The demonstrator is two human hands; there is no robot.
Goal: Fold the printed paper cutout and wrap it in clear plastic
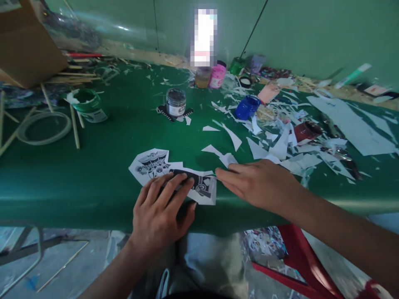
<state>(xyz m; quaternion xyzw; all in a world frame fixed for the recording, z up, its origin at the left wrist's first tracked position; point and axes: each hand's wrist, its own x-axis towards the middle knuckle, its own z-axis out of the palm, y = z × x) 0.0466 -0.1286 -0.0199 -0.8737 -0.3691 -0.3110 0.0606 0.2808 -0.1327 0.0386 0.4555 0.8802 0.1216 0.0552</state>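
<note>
A white paper cutout (152, 164) printed with black figures lies at the near edge of the green table (93, 174). My left hand (162, 211) lies flat on its near part, fingers stretched out and pressing it down. My right hand (257, 182) rests beside it, fingers extended, fingertips touching the cutout's right end. Neither hand holds anything.
Paper scraps (280, 145) litter the right of the table. Paint jars stand further back: a grey one (176, 102), a blue one (247, 107), a pink one (217, 76), a dark red one (307, 131). A green tub (87, 104), sticks, a tape ring (43, 128) and a cardboard box (25, 41) are at the left.
</note>
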